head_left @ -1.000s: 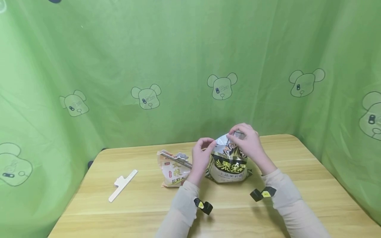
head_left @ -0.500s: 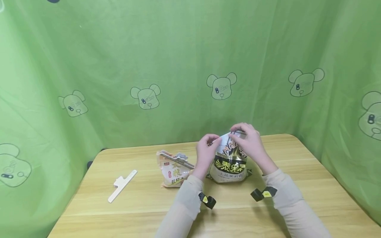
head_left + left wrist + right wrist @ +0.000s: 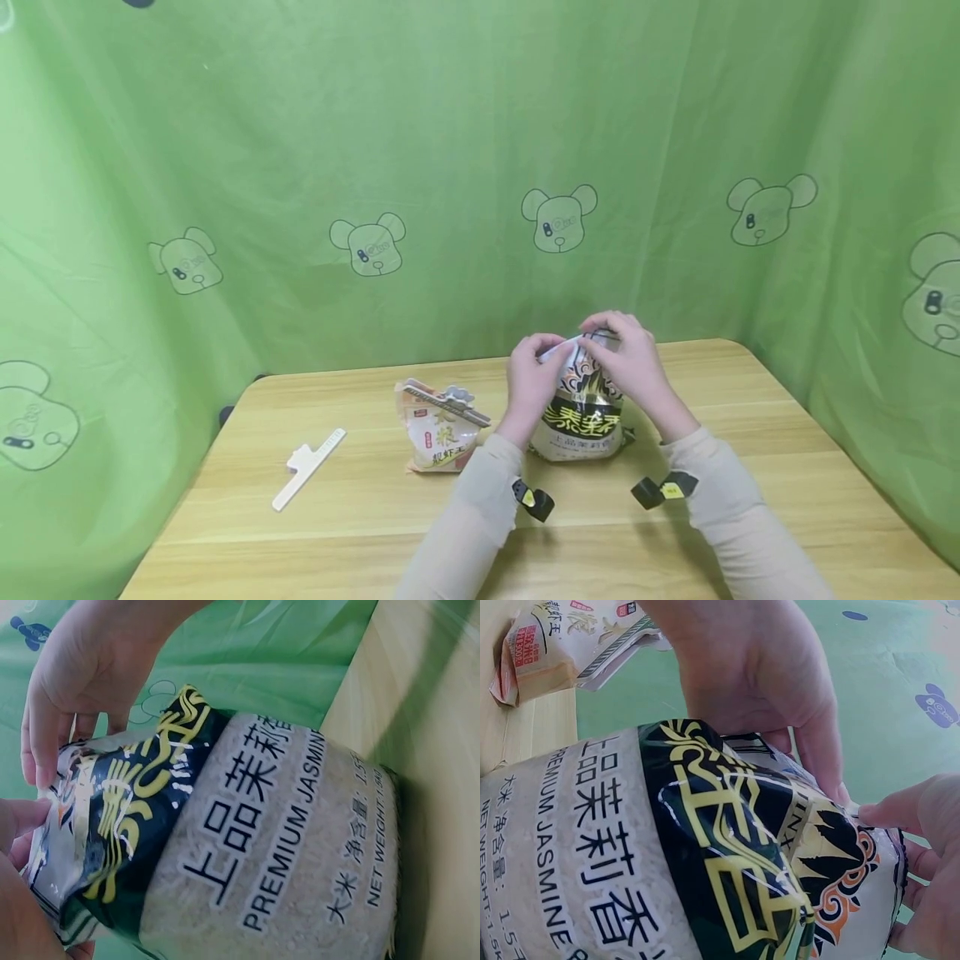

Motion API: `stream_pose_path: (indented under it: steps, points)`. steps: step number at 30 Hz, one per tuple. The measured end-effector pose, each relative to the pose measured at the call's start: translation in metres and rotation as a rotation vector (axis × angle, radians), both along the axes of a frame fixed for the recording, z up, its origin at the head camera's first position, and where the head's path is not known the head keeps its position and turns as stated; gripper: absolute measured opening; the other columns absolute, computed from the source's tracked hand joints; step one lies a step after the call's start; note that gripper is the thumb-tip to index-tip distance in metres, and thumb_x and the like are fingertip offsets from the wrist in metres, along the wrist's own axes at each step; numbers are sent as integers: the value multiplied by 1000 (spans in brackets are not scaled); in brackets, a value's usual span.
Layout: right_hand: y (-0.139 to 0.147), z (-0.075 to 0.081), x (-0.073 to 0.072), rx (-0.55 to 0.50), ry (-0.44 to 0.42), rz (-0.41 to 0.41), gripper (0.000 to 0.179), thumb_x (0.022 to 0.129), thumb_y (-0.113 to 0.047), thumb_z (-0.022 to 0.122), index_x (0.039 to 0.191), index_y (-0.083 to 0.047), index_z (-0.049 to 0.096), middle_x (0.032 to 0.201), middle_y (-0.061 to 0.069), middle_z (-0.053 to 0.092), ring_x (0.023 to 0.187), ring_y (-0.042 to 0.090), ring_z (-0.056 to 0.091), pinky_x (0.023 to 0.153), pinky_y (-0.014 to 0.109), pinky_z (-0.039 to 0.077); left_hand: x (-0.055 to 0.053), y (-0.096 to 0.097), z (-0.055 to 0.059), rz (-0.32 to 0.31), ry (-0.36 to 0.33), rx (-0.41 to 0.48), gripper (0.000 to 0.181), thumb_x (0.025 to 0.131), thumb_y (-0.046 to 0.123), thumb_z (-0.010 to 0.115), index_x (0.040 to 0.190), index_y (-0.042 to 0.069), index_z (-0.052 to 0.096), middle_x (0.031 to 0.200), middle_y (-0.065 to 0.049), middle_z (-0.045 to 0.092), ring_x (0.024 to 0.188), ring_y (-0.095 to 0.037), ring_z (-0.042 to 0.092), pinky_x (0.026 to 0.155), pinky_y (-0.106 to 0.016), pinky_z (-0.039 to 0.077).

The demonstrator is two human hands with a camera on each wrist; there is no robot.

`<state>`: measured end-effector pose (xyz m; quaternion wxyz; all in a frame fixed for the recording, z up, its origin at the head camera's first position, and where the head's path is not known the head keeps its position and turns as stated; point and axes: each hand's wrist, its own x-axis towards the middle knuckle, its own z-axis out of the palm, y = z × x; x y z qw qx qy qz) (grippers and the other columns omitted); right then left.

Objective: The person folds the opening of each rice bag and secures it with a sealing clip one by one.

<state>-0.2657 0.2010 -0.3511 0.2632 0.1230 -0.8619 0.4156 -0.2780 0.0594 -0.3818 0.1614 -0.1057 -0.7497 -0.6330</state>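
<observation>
Jasmine rice bag [image 3: 588,421]: upright on the table [image 3: 600,567], towards its far edge.
Left hand [image 3: 532,379]: thumb and fingers pinching the bag's top edge.
Right hand [image 3: 633,358]: pinching the same edge, just beside the left.
Smaller package [image 3: 441,439]: near the rice bag, a bar clip [image 3: 450,404] across its top.
White ruler clip [image 3: 309,470]: lying near the left edge.

- curtained-off recording booth; building type can't tell
- green curtain [image 3: 450,125] with bear-head prints [image 3: 558,223], three sides
- wood-grain table [image 3: 300,554] inside
- wrist cameras [image 3: 672,489] worn
</observation>
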Motion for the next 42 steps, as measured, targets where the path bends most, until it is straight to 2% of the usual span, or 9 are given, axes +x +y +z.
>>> stream_pose_path:
  steps: [5,17,25,34,42]
  points:
    - [0,-1,0,-4,-1,-4,20,78,-18,68,96,-11,62,97,7,62,94,19,48,83,43,41,0,-3,-5,-3,-42,9,19,77,32,68,87,17,66,86,3,61,77,-6,54,65,-19,50]
    - [-1,-2,0,-2,-13,-15,20,79,-20,67,96,-11,62,97,7,61,95,21,47,84,45,40,1,-10,-10,10,-11,-44,19,79,31,66,89,16,66,88,1,63,79,-7,57,67,-18,50]
    - [1,-4,-1,-20,-13,-25,19,78,-20,67,96,-12,62,97,7,61,95,20,47,86,47,40,2,-16,-18,66,26,-96,15,79,28,66,89,16,66,86,3,64,79,-7,56,71,-19,48]
    - [7,-4,1,-34,-6,-46,17,78,-19,68,93,-14,63,96,5,62,93,16,47,86,43,41,6,-21,-21,70,14,-28,11,79,21,67,87,14,66,84,1,63,76,-7,54,68,-20,48]
    - [9,-4,1,-47,-16,-43,17,78,-20,68,93,-15,63,97,5,62,94,16,47,87,44,41,10,-29,-24,91,13,-62,10,79,21,66,88,16,66,81,3,65,73,-6,52,67,-21,45]
